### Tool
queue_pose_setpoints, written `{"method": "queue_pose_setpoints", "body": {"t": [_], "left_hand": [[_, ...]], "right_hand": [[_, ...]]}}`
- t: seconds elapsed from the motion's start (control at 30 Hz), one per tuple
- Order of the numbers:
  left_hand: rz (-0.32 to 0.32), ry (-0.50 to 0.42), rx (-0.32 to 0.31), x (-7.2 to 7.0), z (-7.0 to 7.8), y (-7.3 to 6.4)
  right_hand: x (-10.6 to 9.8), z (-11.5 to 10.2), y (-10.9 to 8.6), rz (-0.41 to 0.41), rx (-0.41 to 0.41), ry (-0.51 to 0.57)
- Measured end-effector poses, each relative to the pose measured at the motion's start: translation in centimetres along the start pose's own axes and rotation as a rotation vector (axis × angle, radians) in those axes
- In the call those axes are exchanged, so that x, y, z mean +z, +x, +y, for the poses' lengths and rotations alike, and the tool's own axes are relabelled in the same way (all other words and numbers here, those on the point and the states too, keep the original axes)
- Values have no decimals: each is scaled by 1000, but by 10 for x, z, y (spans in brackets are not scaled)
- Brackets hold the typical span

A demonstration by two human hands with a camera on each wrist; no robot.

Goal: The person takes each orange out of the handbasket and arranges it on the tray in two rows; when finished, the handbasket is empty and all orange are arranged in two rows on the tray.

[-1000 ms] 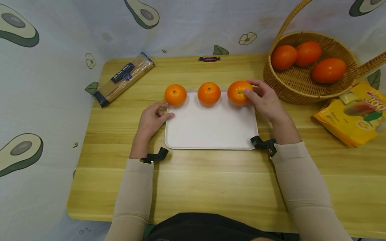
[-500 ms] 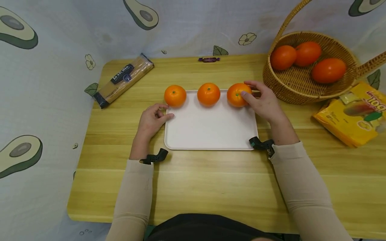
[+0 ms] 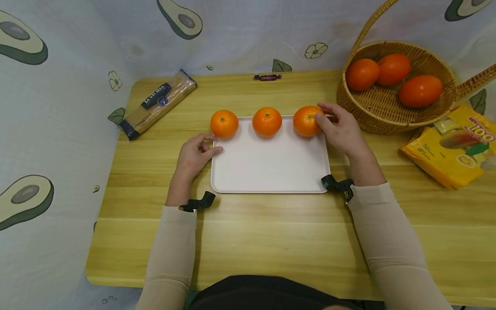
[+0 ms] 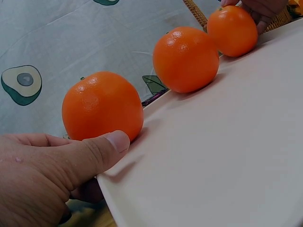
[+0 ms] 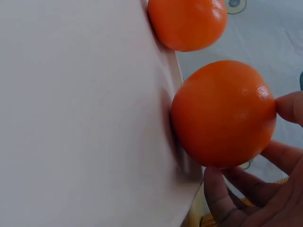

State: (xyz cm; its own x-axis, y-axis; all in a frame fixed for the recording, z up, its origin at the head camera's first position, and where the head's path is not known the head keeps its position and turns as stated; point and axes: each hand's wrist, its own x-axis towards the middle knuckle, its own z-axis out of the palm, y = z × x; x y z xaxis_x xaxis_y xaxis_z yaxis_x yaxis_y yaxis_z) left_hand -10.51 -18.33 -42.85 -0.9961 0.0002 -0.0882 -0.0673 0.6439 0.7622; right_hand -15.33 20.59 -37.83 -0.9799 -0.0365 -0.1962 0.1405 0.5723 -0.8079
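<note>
Three oranges stand in a row along the far edge of a white rectangular tray (image 3: 271,168): a left orange (image 3: 224,123), a middle orange (image 3: 267,122) and a right orange (image 3: 307,122). My right hand (image 3: 342,129) holds the right orange from its right side, thumb on one side and fingers on the other, as the right wrist view shows. My left hand (image 3: 193,156) grips the tray's left rim near the far corner. Its thumb (image 4: 102,151) lies over the rim, just in front of the left orange, and its other fingers are mostly hidden.
A wicker basket (image 3: 381,116) with three red-orange fruits stands at the back right. Before it lies a yellow snack bag (image 3: 451,148). A spaghetti pack (image 3: 159,103) lies at the back left, and a purple-wrapped candy (image 3: 267,78) at the table's back edge.
The right orange has turned and shifted slightly under my right hand, first a little left and nearer, then back right. My left hand, the tray and the other oranges hold still.
</note>
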Motion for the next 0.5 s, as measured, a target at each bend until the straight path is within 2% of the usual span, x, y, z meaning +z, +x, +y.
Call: {"method": "queue_pose_setpoints", "body": {"t": [0.13,0.33,0.5], "left_hand": [[-1,4,0,0,0,0],[1,-1,9,0,1,-1],[9,-4,13,0,1,-1]], "right_hand": [[-2,2,1,10,-20,1],[-3,2,2,-32,11,-11],[-3,2,2,-53,-4,-22]]}}
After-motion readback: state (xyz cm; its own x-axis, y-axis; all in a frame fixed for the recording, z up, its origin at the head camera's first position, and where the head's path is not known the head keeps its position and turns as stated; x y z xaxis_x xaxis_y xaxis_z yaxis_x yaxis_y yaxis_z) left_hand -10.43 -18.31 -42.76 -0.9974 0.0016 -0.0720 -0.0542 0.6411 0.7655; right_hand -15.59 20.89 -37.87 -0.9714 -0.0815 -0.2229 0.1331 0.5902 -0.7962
